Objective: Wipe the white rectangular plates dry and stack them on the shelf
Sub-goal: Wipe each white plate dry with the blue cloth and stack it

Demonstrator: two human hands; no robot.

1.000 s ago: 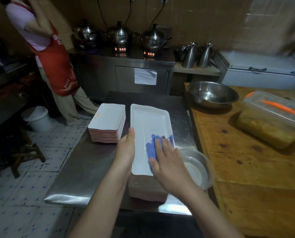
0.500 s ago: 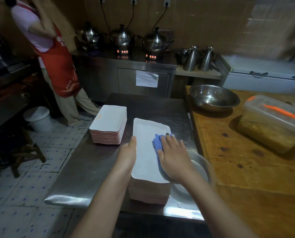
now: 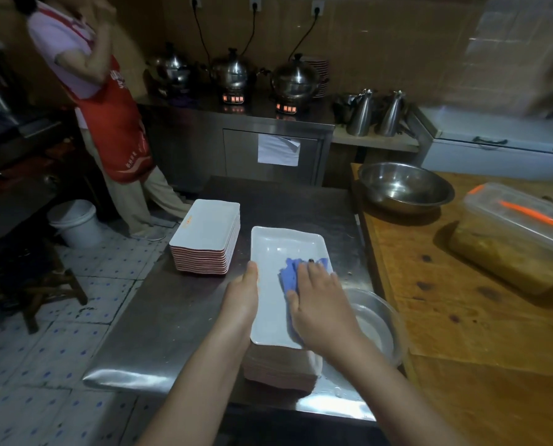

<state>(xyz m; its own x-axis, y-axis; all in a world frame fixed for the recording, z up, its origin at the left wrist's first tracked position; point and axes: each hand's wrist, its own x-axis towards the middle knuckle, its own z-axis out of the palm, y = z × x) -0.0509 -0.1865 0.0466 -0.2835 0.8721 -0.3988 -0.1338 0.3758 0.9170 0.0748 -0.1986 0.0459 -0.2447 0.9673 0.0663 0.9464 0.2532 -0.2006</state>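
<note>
Top plate (image 3: 276,252) lies on the near stack (image 3: 278,371) at the steel table's (image 3: 159,333) front edge. It is stiff, glazed, probably slick while wet, and breakable, so lift it by its 2 long rims. Right hand (image 3: 320,304) presses the blue cloth (image 3: 288,274) flat; left hand (image 3: 241,300), fingers straight, steadies the left rim.

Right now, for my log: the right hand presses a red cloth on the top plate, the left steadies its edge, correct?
No: head view shows a blue cloth. The right hand presses it on the top plate; left hand steadies its edge.
</note>
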